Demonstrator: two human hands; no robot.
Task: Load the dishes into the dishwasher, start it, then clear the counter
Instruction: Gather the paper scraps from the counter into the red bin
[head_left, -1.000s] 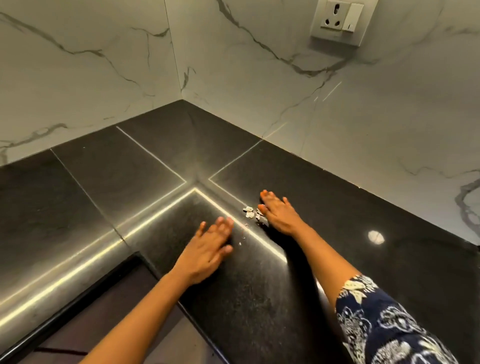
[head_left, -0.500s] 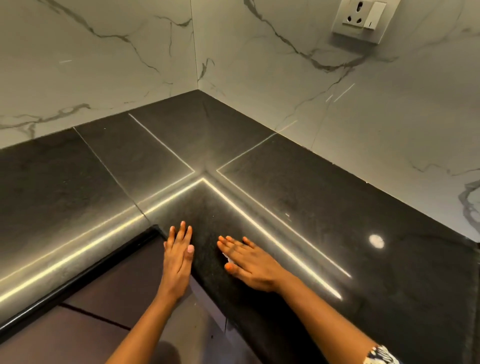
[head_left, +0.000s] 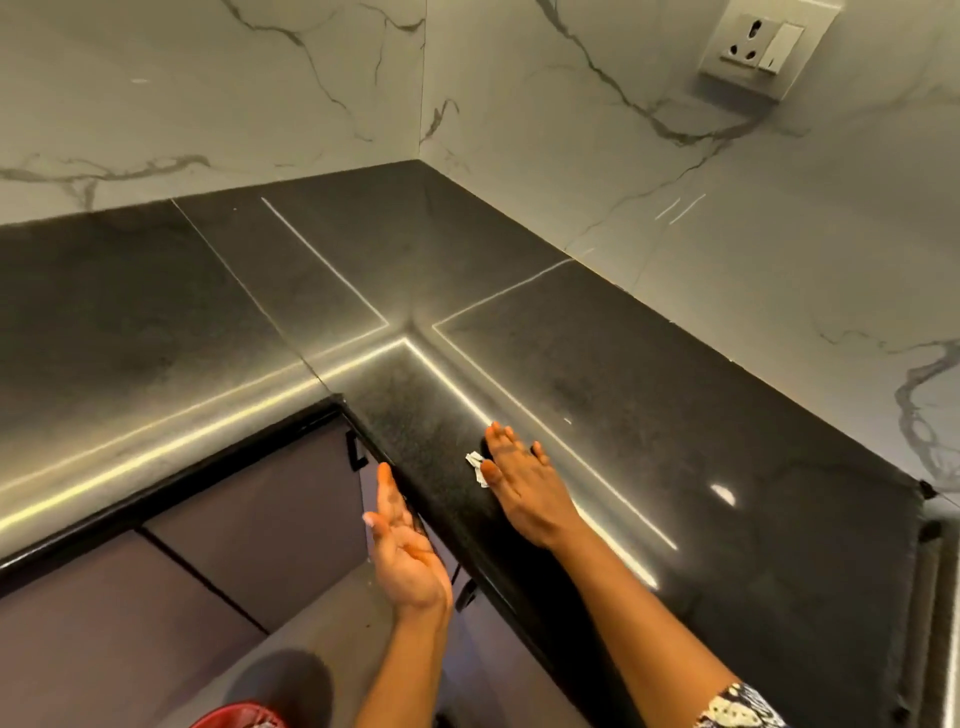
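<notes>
Black counter below marble wall, socket; we see right hand flat against white scraps, left hand open-palmed, empty, beside edge.

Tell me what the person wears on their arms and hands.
The left hand and right hand are bare: no gloves, rings or watch show. The right arm has a dark blue sleeve with a pale flowery pattern; the left forearm is uncovered.

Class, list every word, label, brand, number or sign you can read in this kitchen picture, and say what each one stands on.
There is no readable text.
The wall socket plate shows no readable marking.
The white scraps on the counter beside the right hand are too small to show any print.
The sleeve bears a pattern only.
</notes>
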